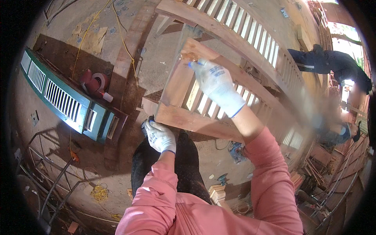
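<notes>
A slatted wooden panel (176, 96), like a louvred shutter, lies raised before me with its bare corner nearest. My right hand (214, 82), in a white glove, is over the panel's far corner with its fingers closed. A small bit of blue shows at its fingertips; whether it is a tool or part of the glove is unclear. Beside those fingertips a rough orange-brown patch (189, 56) marks the wood. My left hand (161, 138), also gloved, is below the panel's near corner, above my legs, its fingers curled round something dark, mostly hidden.
A longer slatted wooden panel (196, 13) runs beyond. Green-painted slatted panels (58, 102) stand at left, near a reddish round object (93, 83) and a white-tipped bottle (107, 97). Yellow cord (100, 192) and metal bars (55, 180) lie lower left. Another person (333, 62) bends at right.
</notes>
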The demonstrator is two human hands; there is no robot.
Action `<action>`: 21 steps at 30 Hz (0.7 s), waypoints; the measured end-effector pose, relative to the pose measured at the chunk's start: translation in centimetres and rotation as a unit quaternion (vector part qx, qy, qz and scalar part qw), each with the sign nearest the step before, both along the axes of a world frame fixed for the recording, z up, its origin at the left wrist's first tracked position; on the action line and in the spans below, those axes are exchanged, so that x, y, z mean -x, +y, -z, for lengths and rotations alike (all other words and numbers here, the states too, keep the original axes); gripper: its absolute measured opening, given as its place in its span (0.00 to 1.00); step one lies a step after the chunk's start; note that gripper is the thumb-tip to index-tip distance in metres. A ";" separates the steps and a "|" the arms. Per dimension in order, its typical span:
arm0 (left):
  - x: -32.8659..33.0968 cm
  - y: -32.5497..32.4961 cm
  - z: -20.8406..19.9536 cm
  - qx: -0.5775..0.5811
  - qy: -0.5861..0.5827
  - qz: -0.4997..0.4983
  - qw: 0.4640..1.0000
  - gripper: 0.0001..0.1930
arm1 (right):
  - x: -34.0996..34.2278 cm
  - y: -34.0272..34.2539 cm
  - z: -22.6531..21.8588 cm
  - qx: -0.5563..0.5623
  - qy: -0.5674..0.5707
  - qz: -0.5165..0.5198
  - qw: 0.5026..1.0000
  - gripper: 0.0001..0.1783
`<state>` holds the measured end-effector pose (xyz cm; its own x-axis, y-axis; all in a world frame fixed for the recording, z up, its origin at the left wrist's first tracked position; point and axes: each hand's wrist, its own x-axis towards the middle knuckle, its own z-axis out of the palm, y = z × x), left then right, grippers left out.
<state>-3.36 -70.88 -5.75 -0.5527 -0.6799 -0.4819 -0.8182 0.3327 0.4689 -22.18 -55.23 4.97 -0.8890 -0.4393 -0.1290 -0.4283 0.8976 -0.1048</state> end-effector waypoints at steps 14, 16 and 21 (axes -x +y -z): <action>-0.1 0.1 0.3 0.002 0.002 0.001 1.000 0.31 | 2.0 1.4 1.2 0.049 0.052 0.010 0.997 0.13; -0.3 0.0 0.5 0.007 0.015 0.016 1.000 0.31 | 1.9 0.5 1.9 0.026 0.053 0.021 0.998 0.13; 0.0 -0.1 0.1 -0.010 -0.003 0.013 1.000 0.31 | 1.3 -0.9 0.5 -0.113 -0.026 -0.015 0.993 0.14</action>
